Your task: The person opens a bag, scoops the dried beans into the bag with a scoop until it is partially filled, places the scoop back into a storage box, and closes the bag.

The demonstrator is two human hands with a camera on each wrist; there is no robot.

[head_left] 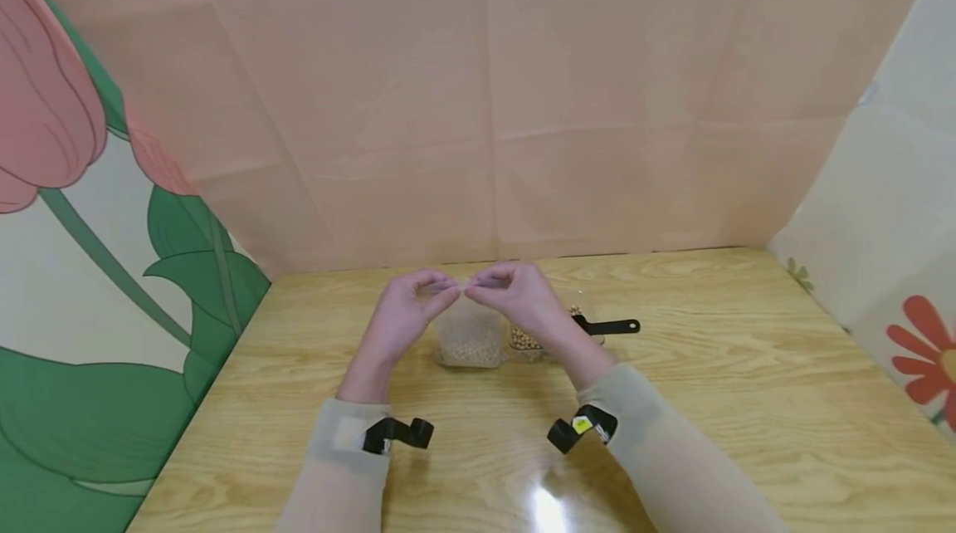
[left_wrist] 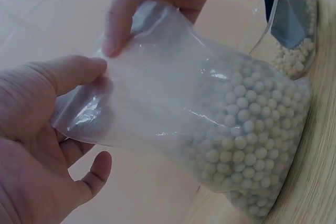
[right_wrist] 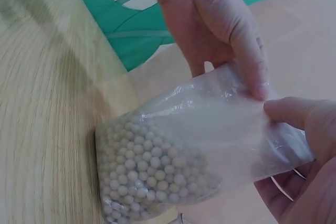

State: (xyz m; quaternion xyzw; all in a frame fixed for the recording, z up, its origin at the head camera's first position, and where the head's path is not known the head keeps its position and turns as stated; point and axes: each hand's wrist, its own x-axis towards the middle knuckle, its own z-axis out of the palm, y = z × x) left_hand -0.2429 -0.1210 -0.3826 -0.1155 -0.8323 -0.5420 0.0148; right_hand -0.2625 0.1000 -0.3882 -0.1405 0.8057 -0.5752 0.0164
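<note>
A clear plastic bag [head_left: 470, 338] stands on the wooden table, its lower part filled with small round beige balls [left_wrist: 252, 129]. My left hand [head_left: 407, 309] pinches the bag's top edge between thumb and fingers. Close beside it, my right hand [head_left: 519, 296] pinches the same edge, the two thumb tips almost meeting at the middle in the left wrist view. Between the hands and the balls, the upper part of the bag [right_wrist: 210, 119] is slack and holds no balls. The fingers behind the plastic are partly hidden.
Right of the bag sits a clear container [head_left: 526, 342] of beige balls, partly behind my right forearm. A black-handled scoop [head_left: 612, 326] rests in it, handle pointing right. A pink backdrop [head_left: 478, 101] rises behind the wooden table [head_left: 732, 367].
</note>
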